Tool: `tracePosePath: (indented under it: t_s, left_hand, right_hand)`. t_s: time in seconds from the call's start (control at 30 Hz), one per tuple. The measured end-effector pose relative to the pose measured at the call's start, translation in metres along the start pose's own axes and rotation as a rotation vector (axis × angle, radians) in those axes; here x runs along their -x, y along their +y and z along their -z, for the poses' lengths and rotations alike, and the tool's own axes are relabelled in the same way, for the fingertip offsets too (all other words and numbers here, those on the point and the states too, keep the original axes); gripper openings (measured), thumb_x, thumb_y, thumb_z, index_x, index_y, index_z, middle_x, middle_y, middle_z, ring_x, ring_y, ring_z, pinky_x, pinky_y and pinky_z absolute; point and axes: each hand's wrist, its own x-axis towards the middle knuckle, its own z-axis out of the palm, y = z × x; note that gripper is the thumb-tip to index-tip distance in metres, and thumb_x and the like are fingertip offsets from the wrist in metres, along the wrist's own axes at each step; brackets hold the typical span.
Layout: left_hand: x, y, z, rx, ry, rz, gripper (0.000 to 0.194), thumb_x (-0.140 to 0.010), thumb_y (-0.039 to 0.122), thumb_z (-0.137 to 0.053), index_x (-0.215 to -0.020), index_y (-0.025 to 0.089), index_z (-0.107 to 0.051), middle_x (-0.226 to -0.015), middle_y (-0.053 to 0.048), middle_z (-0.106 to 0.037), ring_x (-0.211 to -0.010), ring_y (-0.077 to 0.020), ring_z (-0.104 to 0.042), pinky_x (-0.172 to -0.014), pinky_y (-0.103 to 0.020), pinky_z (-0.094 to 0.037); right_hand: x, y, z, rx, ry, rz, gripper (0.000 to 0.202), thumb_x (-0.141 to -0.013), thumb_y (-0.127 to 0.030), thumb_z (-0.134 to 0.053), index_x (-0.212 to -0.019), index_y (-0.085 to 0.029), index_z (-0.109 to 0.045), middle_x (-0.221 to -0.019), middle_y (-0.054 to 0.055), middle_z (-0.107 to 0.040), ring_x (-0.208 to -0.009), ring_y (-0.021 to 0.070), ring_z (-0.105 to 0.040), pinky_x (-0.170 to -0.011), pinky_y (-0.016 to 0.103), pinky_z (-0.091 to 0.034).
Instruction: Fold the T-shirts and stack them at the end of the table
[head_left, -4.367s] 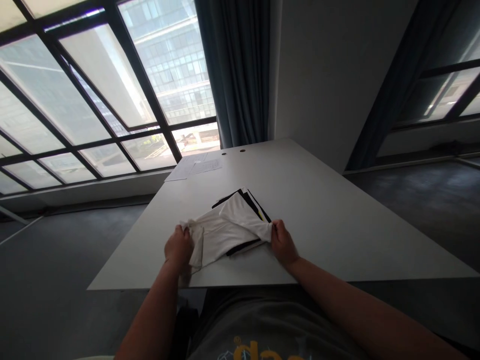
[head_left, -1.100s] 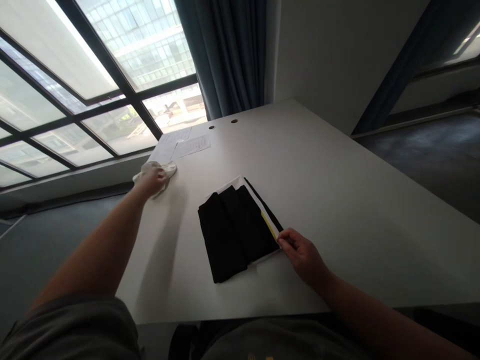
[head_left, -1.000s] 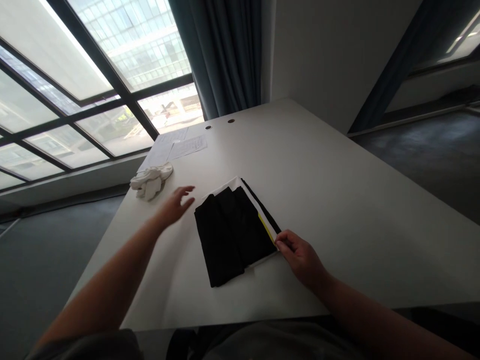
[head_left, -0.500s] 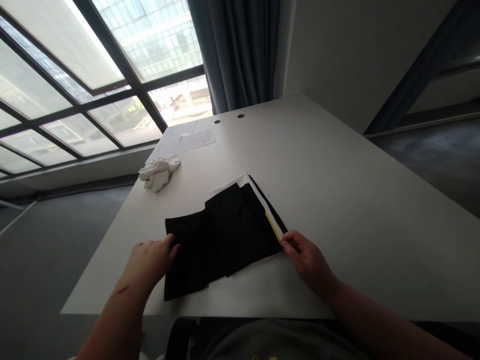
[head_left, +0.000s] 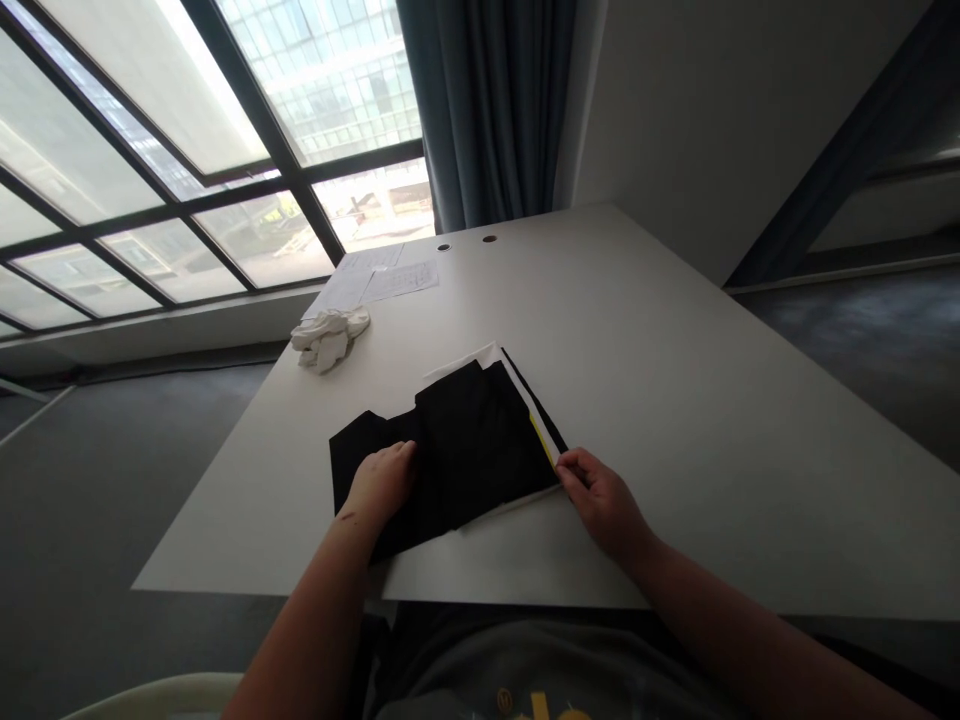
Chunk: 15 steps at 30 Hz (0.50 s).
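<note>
A black folded cloth [head_left: 476, 430], probably a garment, lies on the white table. White layers show along its upper and right edges, with a narrow yellow strip [head_left: 541, 440] near the right side. My left hand [head_left: 384, 478] is on the left part of the cloth, its fingers curled and closed on the black fabric; the fingertips are partly hidden. At the lower right corner, my right hand [head_left: 596, 495] pinches the cloth's edge between thumb and fingers.
A crumpled white cloth [head_left: 330, 338] sits at the table's left edge. Behind it lie printed paper sheets [head_left: 401, 281]. Two round holes pierce the far end of the white table [head_left: 675, 400]. A window and a blue curtain [head_left: 499, 110] stand beyond.
My left hand has moved from the cloth's left edge rightward over it, and the left part's upper edge now looks bent. My right hand keeps its pinch at the corner.
</note>
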Motion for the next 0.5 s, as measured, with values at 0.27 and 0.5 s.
tracePosePath:
  t_s: [0.27, 0.5]
  left_hand:
    - [-0.002, -0.003, 0.003, 0.078, 0.149, -0.051, 0.025, -0.094, 0.032, -0.064, -0.118, 0.027, -0.061, -0.124, -0.006, -0.063, -0.108, -0.0242, -0.067, -0.089, -0.033, -0.052]
    - [-0.016, -0.003, 0.009, 0.009, 0.146, 0.007, 0.022, -0.096, 0.023, -0.052, -0.111, 0.029, -0.066, -0.118, -0.005, -0.069, -0.100, -0.0230, -0.070, -0.080, -0.032, -0.051]
  right_hand:
    - [-0.001, 0.001, 0.001, -0.029, 0.000, 0.006, 0.024, -0.091, -0.045, -0.053, -0.085, -0.023, -0.059, -0.067, -0.001, -0.057, -0.059, 0.0165, -0.051, -0.058, 0.027, -0.042]
    - [0.001, 0.004, 0.000, -0.049, -0.013, 0.014, 0.023, -0.093, -0.044, -0.053, -0.088, -0.023, -0.060, -0.069, -0.001, -0.060, -0.061, 0.0166, -0.053, -0.060, 0.027, -0.043]
